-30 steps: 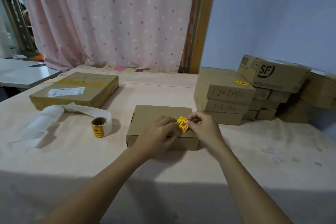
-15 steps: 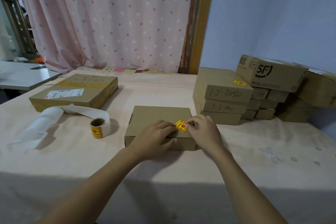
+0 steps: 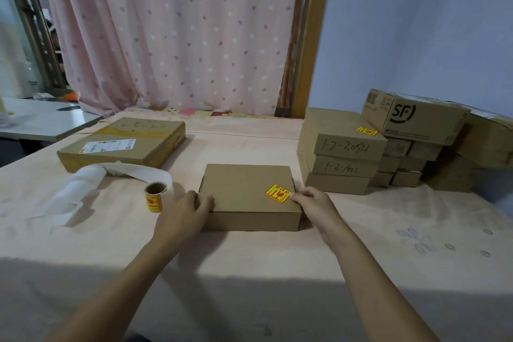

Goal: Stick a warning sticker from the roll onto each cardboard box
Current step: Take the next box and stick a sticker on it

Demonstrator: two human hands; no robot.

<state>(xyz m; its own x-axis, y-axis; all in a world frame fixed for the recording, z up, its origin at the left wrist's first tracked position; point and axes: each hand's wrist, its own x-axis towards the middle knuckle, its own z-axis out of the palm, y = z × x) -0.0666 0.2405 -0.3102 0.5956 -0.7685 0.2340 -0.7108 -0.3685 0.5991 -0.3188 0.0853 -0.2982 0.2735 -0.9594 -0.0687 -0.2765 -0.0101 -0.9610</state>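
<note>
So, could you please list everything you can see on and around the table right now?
box: one, brown, middle of the table, between the hands
sticker: one, yellow and red, on that box's top, near its right edge
sticker roll: one, yellow and red on a brown core, left of the box
backing strip: one, white, trailing left from the roll
flat box: one, brown with a white label, far left
stacked boxes: several, count unclear, brown, right side
second sticker: one, yellow, on a stacked box
table: one, peach cloth cover
curtain: one, pink, dotted, behind
left hand: on the box's near left corner
right hand: fingertips at the sticker's right corner
</note>
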